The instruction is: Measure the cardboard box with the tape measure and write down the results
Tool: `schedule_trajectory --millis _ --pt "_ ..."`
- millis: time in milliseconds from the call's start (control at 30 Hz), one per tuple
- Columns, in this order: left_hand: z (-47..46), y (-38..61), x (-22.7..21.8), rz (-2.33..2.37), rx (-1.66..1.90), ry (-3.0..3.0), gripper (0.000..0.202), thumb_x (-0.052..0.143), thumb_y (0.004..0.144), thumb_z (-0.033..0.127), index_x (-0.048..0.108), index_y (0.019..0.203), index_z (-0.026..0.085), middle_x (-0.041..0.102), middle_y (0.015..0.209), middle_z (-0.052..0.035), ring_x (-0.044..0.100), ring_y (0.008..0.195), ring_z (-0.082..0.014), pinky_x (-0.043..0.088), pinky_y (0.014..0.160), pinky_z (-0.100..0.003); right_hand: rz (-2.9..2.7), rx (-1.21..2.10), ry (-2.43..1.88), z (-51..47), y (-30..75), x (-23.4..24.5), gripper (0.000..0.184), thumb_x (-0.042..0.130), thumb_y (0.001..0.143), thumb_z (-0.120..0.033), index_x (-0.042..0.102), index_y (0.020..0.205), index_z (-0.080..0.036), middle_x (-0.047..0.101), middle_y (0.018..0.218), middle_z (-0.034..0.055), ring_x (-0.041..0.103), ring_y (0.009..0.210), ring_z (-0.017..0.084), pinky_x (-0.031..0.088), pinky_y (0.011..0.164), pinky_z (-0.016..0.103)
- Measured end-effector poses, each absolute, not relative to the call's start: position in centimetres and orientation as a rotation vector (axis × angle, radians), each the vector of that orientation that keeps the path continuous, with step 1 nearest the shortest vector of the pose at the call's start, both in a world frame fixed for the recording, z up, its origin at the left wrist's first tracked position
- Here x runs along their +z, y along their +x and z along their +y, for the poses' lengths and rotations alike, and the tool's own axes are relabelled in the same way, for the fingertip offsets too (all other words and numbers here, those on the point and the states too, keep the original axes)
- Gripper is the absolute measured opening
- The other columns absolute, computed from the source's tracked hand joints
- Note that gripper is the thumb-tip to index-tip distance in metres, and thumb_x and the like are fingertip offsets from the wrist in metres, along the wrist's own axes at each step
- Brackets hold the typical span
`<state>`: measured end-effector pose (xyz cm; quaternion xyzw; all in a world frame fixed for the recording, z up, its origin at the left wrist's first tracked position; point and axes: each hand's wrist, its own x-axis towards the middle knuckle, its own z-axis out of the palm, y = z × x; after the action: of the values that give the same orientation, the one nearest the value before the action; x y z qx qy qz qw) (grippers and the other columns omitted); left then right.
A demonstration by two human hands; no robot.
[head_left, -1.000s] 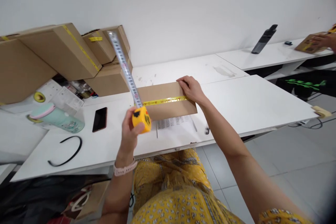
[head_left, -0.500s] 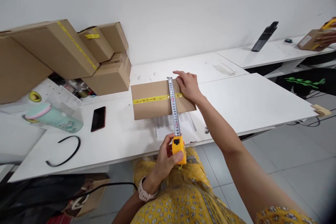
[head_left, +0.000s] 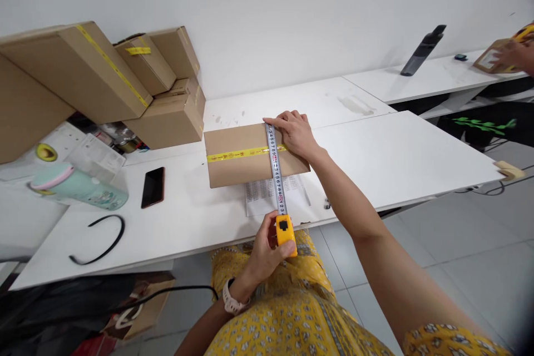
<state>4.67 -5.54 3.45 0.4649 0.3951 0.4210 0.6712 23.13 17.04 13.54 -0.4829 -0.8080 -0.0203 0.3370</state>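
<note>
Room: white wall behind a row of white desks, with grey floor tiles below.
Desk: the white desk [head_left: 396,161] in front of the person carries the box and some loose items.
Box: a flat brown cardboard box [head_left: 233,169] lies near the middle of the desk. It is sealed lengthwise with a yellow strip [head_left: 237,153] whose dark print is too small to read.
Tape measure: the yellow case [head_left: 286,232], with a black button, is held just off the near edge of the desk. The blade [head_left: 276,172] runs across the box from its far edge and on over the sheet.
Blade writing: black digits in sequence, with red figures at intervals.
Left side: the left hand [head_left: 267,247] is closed around the case, with a pale watch [head_left: 231,301] on the wrist.
Right side: the right hand [head_left: 294,133] rests on the far right part of the box. Its fingers are stretched out, pinning the blade's tip at the far edge.
Sheet: a white sheet [head_left: 261,200] lies partly under the box, its printed table too small to read.
Left of the box: a black phone [head_left: 152,187], a mint bottle [head_left: 79,186] with a pink lid lying on its side, and a curved black band [head_left: 98,236].
Stack: brown boxes [head_left: 104,78] with yellow strips lean against the wall.
Far right: another person's hand [head_left: 515,55] is on a small parcel.
</note>
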Motion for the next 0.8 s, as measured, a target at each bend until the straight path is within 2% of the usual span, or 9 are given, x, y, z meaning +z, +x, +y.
schedule_trajectory --millis 200,300,367,467,533,600,667,800 --pt "-5.7 4.7 3.4 0.862 0.971 1.014 0.066 0.087 0.072 0.047 0.056 0.126 0.026 0.065 0.12 -0.0097 0.064 0.095 -0.0212 0.055 0.082 -0.034 -2.08 -0.029 -1.253 17.1 23.1 13.4 0.053 0.023 0.106 -0.028 0.065 0.137 -0.039 0.064 0.112 0.008 0.05 0.103 0.028 0.037 0.095 0.047" --pt "-6.3 4.0 4.4 0.751 1.051 1.016 0.071 0.089 0.068 0.051 0.056 0.127 0.026 0.067 0.119 -0.0109 0.068 0.088 -0.0222 0.058 0.075 -0.034 -2.057 0.012 -1.257 17.0 23.3 13.5 0.051 0.025 0.106 -0.033 0.053 0.149 -0.039 0.065 0.115 0.0077 0.052 0.106 0.029 0.038 0.1 0.049" --pt "-6.4 2.9 5.4 0.679 1.242 1.091 0.075 0.089 0.066 0.052 0.057 0.129 0.026 0.069 0.12 -0.0123 0.071 0.086 -0.0237 0.06 0.071 -0.034 -2.008 0.067 -1.236 16.8 23.5 13.3 0.053 0.026 0.106 -0.037 0.041 0.157 -0.037 0.065 0.121 0.0078 0.053 0.11 0.03 0.038 0.105 0.053" --pt "-5.0 0.1 7.2 0.752 1.689 1.196 0.071 0.089 0.066 0.046 0.06 0.127 0.026 0.071 0.12 -0.0109 0.074 0.088 -0.0242 0.061 0.071 -0.033 -1.879 0.171 -1.194 16.2 24.1 12.3 0.056 0.033 0.105 -0.048 0.037 0.159 -0.033 0.062 0.133 0.0095 0.051 0.121 0.031 0.038 0.111 0.057" --pt "-3.1 -2.2 8.0 0.891 1.962 1.165 0.064 0.089 0.065 0.043 0.063 0.121 0.025 0.074 0.112 -0.0073 0.074 0.092 -0.024 0.06 0.073 -0.031 -1.769 0.233 -1.201 15.3 24.6 11.2 0.066 0.042 0.101 -0.059 0.032 0.161 -0.032 0.056 0.144 0.0111 0.048 0.132 0.034 0.038 0.113 0.058" --pt "-1.1 -4.2 8.2 0.978 2.063 1.053 0.06 0.088 0.062 0.043 0.064 0.112 0.023 0.075 0.105 -0.006 0.073 0.1 -0.025 0.057 0.074 -0.029 -1.67 0.32 -1.222 14.1 25.1 10.1 0.078 0.05 0.095 -0.067 0.028 0.162 -0.034 0.051 0.15 0.0115 0.047 0.136 0.035 0.04 0.113 0.058" --pt "0.4 -5.7 7.7 1.016 1.994 0.923 0.054 0.086 0.061 0.045 0.064 0.105 0.022 0.076 0.1 -0.0056 0.072 0.1 -0.024 0.056 0.075 -0.028 -1.599 0.452 -1.226 12.4 25.4 9.3 0.079 0.055 0.092 -0.07 0.032 0.16 -0.036 0.056 0.147 0.0103 0.054 0.131 0.034 0.046 0.11 0.056" --pt "1.6 -6.3 6.1 1.01 1.855 0.801 0.047 0.08 0.066 0.051 0.064 0.099 0.021 0.075 0.095 -0.005 0.072 0.088 -0.0195 0.054 0.073 -0.027 -1.521 0.681 -1.156 8.9 25.0 9.6 0.064 0.06 0.091 -0.067 0.047 0.145 -0.036 0.066 0.132 0.0074 0.065 0.115 0.027 0.058 0.094 0.046"
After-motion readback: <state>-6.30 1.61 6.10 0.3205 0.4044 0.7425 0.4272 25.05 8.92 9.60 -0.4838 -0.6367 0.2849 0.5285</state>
